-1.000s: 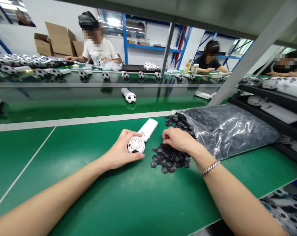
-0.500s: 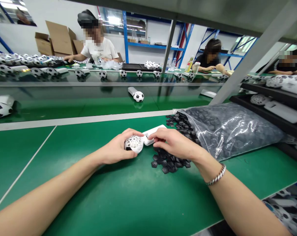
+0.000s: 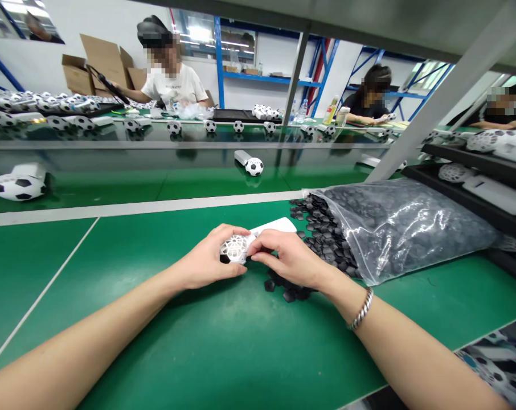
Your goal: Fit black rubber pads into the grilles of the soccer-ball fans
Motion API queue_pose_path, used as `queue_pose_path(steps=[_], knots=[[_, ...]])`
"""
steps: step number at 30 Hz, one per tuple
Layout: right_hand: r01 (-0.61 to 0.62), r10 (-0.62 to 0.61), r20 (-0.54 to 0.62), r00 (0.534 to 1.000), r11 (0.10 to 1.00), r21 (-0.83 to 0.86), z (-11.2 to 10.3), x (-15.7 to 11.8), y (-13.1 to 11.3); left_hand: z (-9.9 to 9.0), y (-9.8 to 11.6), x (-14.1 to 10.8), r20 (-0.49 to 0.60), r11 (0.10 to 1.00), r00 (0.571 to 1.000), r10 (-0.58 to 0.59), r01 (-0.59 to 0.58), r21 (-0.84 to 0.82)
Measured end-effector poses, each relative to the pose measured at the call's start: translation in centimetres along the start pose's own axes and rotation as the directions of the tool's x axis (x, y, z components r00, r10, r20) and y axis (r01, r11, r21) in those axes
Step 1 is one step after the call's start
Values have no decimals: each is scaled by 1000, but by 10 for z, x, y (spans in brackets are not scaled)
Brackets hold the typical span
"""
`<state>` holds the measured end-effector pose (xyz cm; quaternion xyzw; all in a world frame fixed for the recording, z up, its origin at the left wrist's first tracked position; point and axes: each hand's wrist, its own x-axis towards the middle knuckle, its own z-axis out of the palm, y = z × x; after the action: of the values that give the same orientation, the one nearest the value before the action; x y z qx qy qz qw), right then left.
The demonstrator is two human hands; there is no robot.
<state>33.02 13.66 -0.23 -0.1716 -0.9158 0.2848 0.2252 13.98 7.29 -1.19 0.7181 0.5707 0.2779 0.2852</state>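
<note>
A white device with a round lattice head (image 3: pixel 236 249) and a flat white handle (image 3: pixel 279 226) lies on the green table (image 3: pixel 198 353). My left hand (image 3: pixel 207 259) grips the round head between thumb and fingers, and a black patch shows at its left side. At the head's right edge, my right hand (image 3: pixel 290 256) has thumb and fingertips pinched together; whatever they hold is too small to make out. Black pentagon pieces (image 3: pixel 335 247) lie in a pile under and beyond my right hand, spilling from a clear plastic bag (image 3: pixel 420 228).
Black trays (image 3: pixel 458 191) with white parts stand at the right. Beyond a pale strip (image 3: pixel 155 206), football-patterned devices (image 3: pixel 253 166) lie on a shiny green surface. A slanted grey post (image 3: pixel 437 102) rises behind the bag. Several people sit across the line.
My right hand has moved left from the handle to the round head, its fingers closing together. On the far surface, the football-patterned devices nearest me have shifted right. A person opposite has raised a dark object.
</note>
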Motion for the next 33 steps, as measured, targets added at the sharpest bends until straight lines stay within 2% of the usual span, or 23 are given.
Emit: queue_pose_path(steps=[5, 11, 18, 30, 33], knots=[[8, -8, -6, 1000, 1000, 23, 2, 0, 1, 1, 4, -1, -38, 1000, 999, -5, 5, -8], [13, -14, 41, 999, 999, 32, 2, -1, 1, 4, 5, -2, -60, 1000, 998, -3, 2, -13], [50, -50, -24, 998, 998, 23, 6, -1, 2, 5, 4, 0, -85, 1000, 996, 5, -6, -16], [40, -39, -51, 998, 999, 18, 10, 1, 6, 9, 3, -1, -103, 1000, 994, 25, -26, -15], [58, -56, -95, 994, 998, 28, 9, 0, 3, 9, 2, -1, -105, 1000, 994, 17, -19, -19]])
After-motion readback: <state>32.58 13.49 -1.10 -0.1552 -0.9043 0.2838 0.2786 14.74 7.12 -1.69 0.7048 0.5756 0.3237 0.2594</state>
